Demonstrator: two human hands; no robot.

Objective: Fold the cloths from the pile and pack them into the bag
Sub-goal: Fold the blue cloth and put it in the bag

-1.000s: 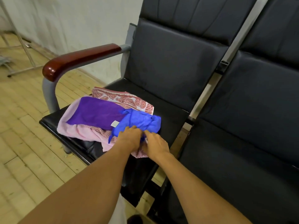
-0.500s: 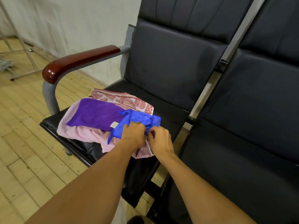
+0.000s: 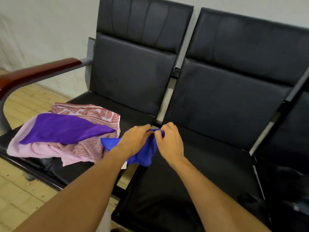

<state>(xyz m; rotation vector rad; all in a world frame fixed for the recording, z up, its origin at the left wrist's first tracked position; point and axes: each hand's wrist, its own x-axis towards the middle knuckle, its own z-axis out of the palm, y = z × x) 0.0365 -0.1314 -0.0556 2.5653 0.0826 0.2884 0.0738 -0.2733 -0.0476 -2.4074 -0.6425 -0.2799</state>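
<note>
Bunching blue cloth (image 3: 143,153) between both hands (image 3: 133,141)

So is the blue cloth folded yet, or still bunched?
Bunched: the blue cloth hangs crumpled between the left hand and right hand, both gripping it.

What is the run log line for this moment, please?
step: unbunch blue cloth | left hand: grips it | right hand: pinches it | pile: on seat | bag: unseen
</note>
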